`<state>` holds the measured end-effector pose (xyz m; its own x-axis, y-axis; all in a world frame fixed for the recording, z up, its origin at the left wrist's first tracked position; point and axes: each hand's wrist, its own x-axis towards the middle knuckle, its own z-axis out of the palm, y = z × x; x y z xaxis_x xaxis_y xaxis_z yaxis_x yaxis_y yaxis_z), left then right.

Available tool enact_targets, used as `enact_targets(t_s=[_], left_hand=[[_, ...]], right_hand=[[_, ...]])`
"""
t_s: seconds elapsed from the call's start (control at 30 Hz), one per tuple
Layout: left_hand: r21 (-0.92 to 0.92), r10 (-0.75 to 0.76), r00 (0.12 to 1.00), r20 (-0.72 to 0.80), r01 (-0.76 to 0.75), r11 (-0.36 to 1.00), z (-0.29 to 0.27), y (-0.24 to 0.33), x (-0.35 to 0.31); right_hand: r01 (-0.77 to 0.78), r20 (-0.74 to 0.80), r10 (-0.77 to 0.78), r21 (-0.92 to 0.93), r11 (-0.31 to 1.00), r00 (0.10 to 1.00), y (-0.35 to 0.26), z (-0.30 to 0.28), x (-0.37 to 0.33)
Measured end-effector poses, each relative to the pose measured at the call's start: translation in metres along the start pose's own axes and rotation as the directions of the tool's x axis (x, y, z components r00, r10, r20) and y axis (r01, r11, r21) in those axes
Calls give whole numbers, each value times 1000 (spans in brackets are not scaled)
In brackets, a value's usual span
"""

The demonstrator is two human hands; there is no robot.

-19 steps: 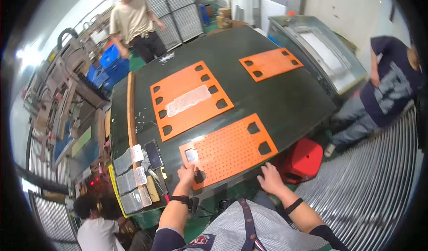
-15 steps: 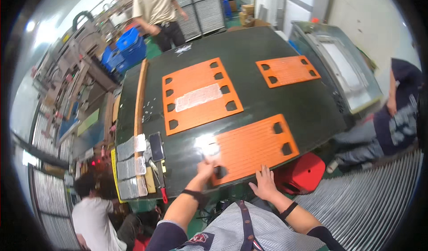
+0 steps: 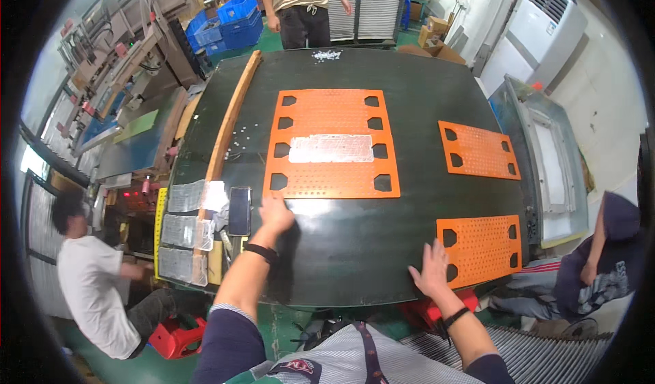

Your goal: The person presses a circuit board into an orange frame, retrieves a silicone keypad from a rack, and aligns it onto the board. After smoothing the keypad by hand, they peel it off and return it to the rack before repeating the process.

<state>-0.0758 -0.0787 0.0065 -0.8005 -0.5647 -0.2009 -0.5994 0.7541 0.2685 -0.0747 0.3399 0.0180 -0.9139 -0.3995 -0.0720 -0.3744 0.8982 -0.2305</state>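
A large orange sheet (image 3: 327,111) with dark cutouts along both sides lies mid-table. On it rests a clear, whitish embossed plastic piece (image 3: 331,149). My left hand (image 3: 275,213) is at the sheet's near left corner, fingertips at its edge and thumb apart; whether they press on it is hard to see. Over at the near right, my right hand (image 3: 431,269) is open, fingers spread at the left edge of a smaller orange sheet (image 3: 481,251) with similar cutouts. Another small orange sheet (image 3: 477,151) lies farther back on the right.
Along the dark table's (image 3: 368,247) left side run a wooden strip (image 3: 235,111), clear plastic pieces (image 3: 183,230) and a phone (image 3: 239,211). White bits (image 3: 326,55) lie at the far edge. People stand or sit beyond, left and right. A red stool (image 3: 437,309) is near the right.
The near orange sheet now lies farther right, with my right hand at its left edge. My left hand has moved from it to the large sheet's corner. The whole view has shifted.
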Motion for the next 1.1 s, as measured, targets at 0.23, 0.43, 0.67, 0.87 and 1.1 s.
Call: enact_targets(t_s=[0.23, 0.43, 0.67, 0.87, 1.1], left_hand=[[63, 108, 991, -80, -103, 993, 34, -23, 46], [145, 231, 950, -210, -204, 968, 49, -25, 7], [-209, 420, 887, -189, -455, 866, 44, -67, -134], [-94, 12, 825, -565, -79, 992, -5, -163, -156], [162, 17, 736, -677, 126, 979, -4, -222, -168]], right_hand=[[-110, 199, 86, 113, 987, 976, -49, 32, 192], [19, -145, -27, -57, 998, 989, -54, 54, 172], [-30, -61, 32, 43, 999, 998, -20, 64, 26], [-86, -102, 94, 78, 993, 990, -13, 73, -46], [-120, 7, 120, 93, 988, 993, -20, 59, -37]])
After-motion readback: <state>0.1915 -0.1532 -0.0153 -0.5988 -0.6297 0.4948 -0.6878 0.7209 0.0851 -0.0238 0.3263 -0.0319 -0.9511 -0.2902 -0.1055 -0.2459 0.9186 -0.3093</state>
